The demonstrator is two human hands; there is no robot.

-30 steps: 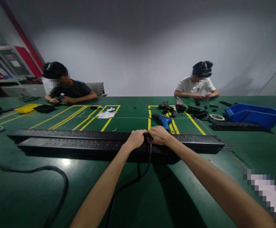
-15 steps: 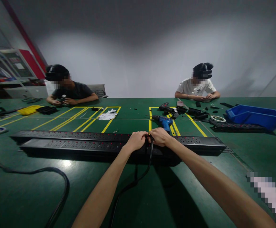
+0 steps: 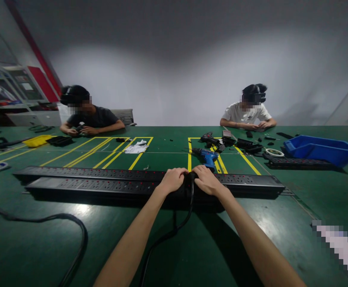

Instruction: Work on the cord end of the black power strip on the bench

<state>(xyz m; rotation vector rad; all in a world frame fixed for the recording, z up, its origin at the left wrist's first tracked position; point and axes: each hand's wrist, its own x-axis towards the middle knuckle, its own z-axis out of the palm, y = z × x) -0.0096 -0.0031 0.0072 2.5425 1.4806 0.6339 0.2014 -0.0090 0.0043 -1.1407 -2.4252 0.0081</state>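
Observation:
Two long black power strips with rows of sockets and small red lights lie side by side across the table. My left hand [image 3: 174, 180] is closed over the nearer power strip [image 3: 102, 186], fingers curled toward the far side. A black plug [image 3: 192, 175] on a power cord [image 3: 189, 211] stands at the strip between my hands. At its right, my right hand [image 3: 207, 180] is closed about the plug, fingertips on its far side; the exact contact is partly hidden. The farther power strip [image 3: 48, 171] runs just behind. The cord hangs toward me and curves left.
A blue cordless drill [image 3: 206, 155] lies beyond the strips. Further right are a blue bin [image 3: 320, 149], a tape roll [image 3: 274, 152] and another power strip [image 3: 302, 162]. Two people sit opposite. A loose black cable [image 3: 81, 231] curves at the left front. White papers [image 3: 136, 148] lie behind.
My right hand has shifted slightly right and down, and its fingers have loosened around the plug. My left hand stays on the strip. The view has tilted a little.

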